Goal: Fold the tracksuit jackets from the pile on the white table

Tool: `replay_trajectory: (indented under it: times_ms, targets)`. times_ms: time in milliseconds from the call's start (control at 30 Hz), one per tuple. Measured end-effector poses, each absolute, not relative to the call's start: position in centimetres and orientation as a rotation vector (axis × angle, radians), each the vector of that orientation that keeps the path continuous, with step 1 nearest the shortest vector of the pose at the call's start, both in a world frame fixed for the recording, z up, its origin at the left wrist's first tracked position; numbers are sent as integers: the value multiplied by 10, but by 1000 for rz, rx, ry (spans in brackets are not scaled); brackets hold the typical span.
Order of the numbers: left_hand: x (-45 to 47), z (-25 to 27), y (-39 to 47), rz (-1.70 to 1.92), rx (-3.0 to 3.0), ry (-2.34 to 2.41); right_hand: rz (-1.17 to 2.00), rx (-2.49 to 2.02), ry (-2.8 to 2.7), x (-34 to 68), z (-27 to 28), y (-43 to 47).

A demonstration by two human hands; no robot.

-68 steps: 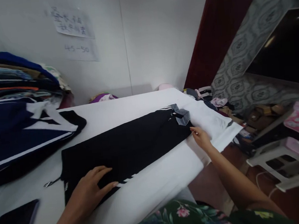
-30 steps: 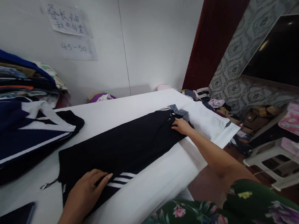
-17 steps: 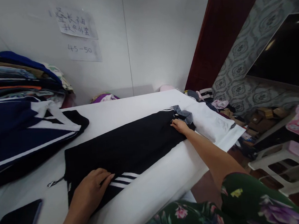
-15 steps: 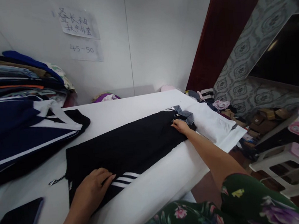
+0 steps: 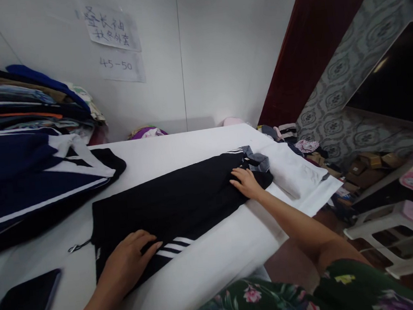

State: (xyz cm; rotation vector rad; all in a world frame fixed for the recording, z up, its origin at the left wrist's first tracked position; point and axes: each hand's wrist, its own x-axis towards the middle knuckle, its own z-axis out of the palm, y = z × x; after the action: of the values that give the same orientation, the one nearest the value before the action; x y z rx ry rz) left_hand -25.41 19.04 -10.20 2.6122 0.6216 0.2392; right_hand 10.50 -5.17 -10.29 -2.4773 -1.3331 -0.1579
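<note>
A black jacket (image 5: 169, 192) lies folded into a long strip across the white table, with white stripes at both long edges. Its grey collar (image 5: 261, 162) is at the right end, and a drawstring loop (image 5: 77, 247) sticks out at the left end. My left hand (image 5: 132, 255) rests on the jacket's near left part, beside the stripes, thumb apart from the fingers. Just below the collar, my right hand (image 5: 245, 183) lies on the fabric with its fingers spread.
Navy and white garments (image 5: 21, 181) lie at the left, before a tall pile of folded clothes (image 5: 35, 100). A phone (image 5: 24, 306) is at the near left. White plastic packaging (image 5: 294, 166) lies beyond the collar. A plastic stool (image 5: 397, 234) stands right of the table (image 5: 177, 145).
My right hand has let go of the jacket near the collar, shifted slightly left and nearer, and spread its fingers on the cloth. My left hand stays in place.
</note>
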Motion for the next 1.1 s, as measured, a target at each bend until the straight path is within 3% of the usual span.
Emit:
replay_trajectory:
  times_ms: [267, 600, 900, 1100]
  targets:
    - [-254, -103, 192, 241, 2601, 602, 205, -2598, -1488, 79, -113, -44]
    - [-254, -105, 195, 223, 2578, 633, -35, -2719, -1256, 82, -111, -83]
    - [-252, -101, 191, 182, 2553, 663, 222, -2792, -1152, 104, -113, -91]
    - [-251, -101, 189, 181, 2555, 696, 105, -2663, -1303, 75, -94, -60]
